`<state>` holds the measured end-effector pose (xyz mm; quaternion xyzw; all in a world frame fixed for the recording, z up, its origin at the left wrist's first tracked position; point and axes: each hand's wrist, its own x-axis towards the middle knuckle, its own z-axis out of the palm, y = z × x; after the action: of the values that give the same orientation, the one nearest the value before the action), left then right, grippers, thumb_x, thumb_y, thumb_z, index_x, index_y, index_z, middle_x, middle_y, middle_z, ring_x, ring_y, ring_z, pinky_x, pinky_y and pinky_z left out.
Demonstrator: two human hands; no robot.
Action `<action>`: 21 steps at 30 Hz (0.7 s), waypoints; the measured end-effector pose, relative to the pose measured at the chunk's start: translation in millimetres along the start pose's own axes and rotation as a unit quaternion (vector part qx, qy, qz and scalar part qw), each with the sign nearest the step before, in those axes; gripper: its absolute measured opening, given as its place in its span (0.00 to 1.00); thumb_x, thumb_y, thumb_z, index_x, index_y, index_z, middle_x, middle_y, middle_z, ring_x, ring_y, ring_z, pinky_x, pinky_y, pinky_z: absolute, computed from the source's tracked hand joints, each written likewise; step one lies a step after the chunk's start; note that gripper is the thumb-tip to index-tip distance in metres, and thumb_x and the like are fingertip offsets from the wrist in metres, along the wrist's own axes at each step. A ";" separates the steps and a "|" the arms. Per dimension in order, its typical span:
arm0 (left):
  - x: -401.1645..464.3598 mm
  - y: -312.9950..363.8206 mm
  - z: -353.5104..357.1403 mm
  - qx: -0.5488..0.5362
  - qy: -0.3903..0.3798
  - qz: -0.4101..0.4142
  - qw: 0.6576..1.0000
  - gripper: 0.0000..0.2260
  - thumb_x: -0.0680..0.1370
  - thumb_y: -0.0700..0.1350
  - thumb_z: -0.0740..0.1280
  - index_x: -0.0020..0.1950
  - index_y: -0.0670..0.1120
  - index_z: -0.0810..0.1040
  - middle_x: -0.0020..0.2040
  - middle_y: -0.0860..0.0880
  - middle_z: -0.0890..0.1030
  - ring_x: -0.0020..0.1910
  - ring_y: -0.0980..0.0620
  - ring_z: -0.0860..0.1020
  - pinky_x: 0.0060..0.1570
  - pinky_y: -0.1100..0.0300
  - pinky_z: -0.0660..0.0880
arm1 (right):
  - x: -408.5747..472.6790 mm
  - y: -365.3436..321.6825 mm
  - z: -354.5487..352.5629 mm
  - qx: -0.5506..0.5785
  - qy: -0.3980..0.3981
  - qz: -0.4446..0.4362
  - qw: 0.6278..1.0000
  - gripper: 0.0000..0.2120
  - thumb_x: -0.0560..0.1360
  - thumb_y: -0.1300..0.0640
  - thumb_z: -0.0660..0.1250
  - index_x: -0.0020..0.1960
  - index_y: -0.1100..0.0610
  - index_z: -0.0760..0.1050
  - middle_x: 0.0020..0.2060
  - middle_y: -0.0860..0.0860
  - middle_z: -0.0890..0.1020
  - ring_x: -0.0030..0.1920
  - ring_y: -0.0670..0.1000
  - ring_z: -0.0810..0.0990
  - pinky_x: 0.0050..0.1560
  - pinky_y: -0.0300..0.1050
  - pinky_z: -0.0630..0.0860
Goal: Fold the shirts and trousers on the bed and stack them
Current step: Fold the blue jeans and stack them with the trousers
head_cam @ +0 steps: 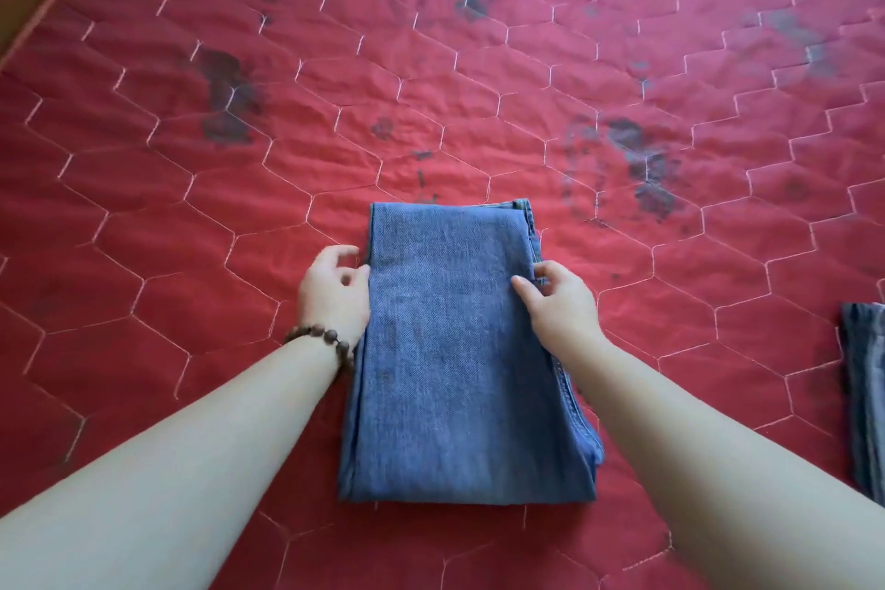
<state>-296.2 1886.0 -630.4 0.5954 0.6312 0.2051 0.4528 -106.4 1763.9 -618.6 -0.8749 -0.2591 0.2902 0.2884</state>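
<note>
Folded blue jeans (pixel 459 350) between the two hands, flat on the red quilted bedcover (pixel 191 206), long axis running straight away from the body, near end close to the chest, far end just past the fingertips. Left hand (pixel 335 292) against the left long edge, fingers loosely curled, thumb side touching the denim; wrist with a bead bracelet (pixel 323 340). Right hand (pixel 560 302) on the right long edge, thumb on top, fingertips pinching at the seam side. Hands apart, one per side, level with each other, both nearer the far end than the near one. Neither hand plainly closer to the bundle: both touching. Probably squaring the edges or about to lift the bundle, judging from the symmetric hold. Further grey-blue garment (pixel 867 398) well off to the right of the right forearm, cut by the frame edge, likely the stack to join. So a rightward carry, long axis kept as is.
</note>
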 end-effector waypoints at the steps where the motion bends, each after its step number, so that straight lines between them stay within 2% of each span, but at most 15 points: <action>1: -2.1 0.7 -2.8 0.072 0.053 0.050 0.995 0.11 0.76 0.39 0.67 0.58 0.44 0.77 0.48 0.45 0.81 0.48 0.46 0.79 0.49 0.60 0.71 | -0.9 -1.8 0.7 -0.040 0.041 -0.010 0.998 0.09 0.78 0.53 0.64 0.56 0.56 0.75 0.51 0.53 0.80 0.51 0.55 0.77 0.47 0.45 0.68; 2: -4.7 4.2 -4.3 0.121 0.088 0.117 0.982 0.13 0.75 0.38 0.66 0.60 0.43 0.76 0.52 0.44 0.79 0.54 0.45 0.77 0.54 0.58 0.69 | -2.0 -4.9 2.3 -0.078 0.096 -0.049 0.991 0.10 0.78 0.54 0.63 0.57 0.57 0.74 0.53 0.55 0.78 0.53 0.57 0.76 0.49 0.47 0.70; 4: -8.4 12.3 2.4 0.201 0.081 0.291 0.932 0.17 0.75 0.36 0.65 0.64 0.40 0.75 0.63 0.40 0.76 0.65 0.42 0.72 0.65 0.52 0.65 | -1.6 -13.8 10.1 -0.142 0.168 -0.203 0.954 0.13 0.76 0.61 0.63 0.60 0.63 0.75 0.58 0.60 0.77 0.58 0.61 0.75 0.59 0.53 0.72; 6: -7.4 17.8 20.7 0.294 0.018 0.408 0.864 0.21 0.76 0.39 0.63 0.69 0.40 0.71 0.71 0.41 0.70 0.73 0.42 0.65 0.71 0.47 0.59 | 4.2 -21.7 26.7 -0.209 0.128 -0.325 0.913 0.18 0.75 0.65 0.62 0.64 0.66 0.73 0.65 0.62 0.74 0.66 0.62 0.71 0.70 0.57 0.65; 8: -4.6 19.8 40.6 0.389 -0.054 0.410 0.823 0.24 0.80 0.43 0.57 0.76 0.41 0.60 0.78 0.45 0.58 0.77 0.46 0.54 0.75 0.49 0.48 | 12.0 -24.9 42.7 -0.290 0.022 -0.346 0.892 0.23 0.79 0.63 0.56 0.73 0.63 0.64 0.74 0.59 0.64 0.75 0.58 0.59 0.76 0.55 0.50; 10: 1.3 8.6 57.9 0.465 -0.091 0.369 0.800 0.25 0.83 0.48 0.50 0.79 0.43 0.49 0.79 0.48 0.49 0.78 0.50 0.45 0.75 0.52 0.40 | 21.3 -13.9 56.2 -0.360 -0.026 -0.327 0.874 0.25 0.82 0.57 0.50 0.78 0.58 0.51 0.78 0.53 0.53 0.78 0.52 0.47 0.76 0.51 0.38; 12: 4.7 -4.7 65.1 0.493 -0.091 0.342 0.795 0.26 0.83 0.51 0.47 0.79 0.44 0.46 0.80 0.48 0.48 0.78 0.49 0.44 0.75 0.51 0.40 | 24.9 -0.3 63.0 -0.380 -0.021 -0.312 0.870 0.26 0.82 0.54 0.48 0.78 0.55 0.48 0.78 0.50 0.50 0.78 0.49 0.45 0.76 0.50 0.35; 17: 6.1 -12.4 67.3 0.471 -0.058 0.349 0.808 0.28 0.79 0.53 0.49 0.79 0.47 0.51 0.79 0.48 0.51 0.78 0.44 0.47 0.76 0.48 0.45 | 26.6 6.4 71.0 -0.379 0.036 -0.272 0.884 0.27 0.80 0.47 0.45 0.78 0.48 0.48 0.78 0.48 0.48 0.78 0.48 0.44 0.75 0.55 0.34; 21: 9.9 -11.9 63.1 0.460 -0.108 0.314 0.824 0.29 0.80 0.56 0.50 0.78 0.55 0.42 0.79 0.44 0.39 0.77 0.46 0.38 0.75 0.51 0.37 | 25.8 6.1 68.8 -0.377 0.035 -0.228 0.897 0.29 0.79 0.43 0.43 0.78 0.46 0.42 0.78 0.50 0.44 0.77 0.48 0.38 0.74 0.53 0.31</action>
<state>-250.3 1875.1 -675.1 0.9188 0.3786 -0.0433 0.1032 -131.9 1800.0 -677.6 -0.8444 -0.5315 0.0663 0.0046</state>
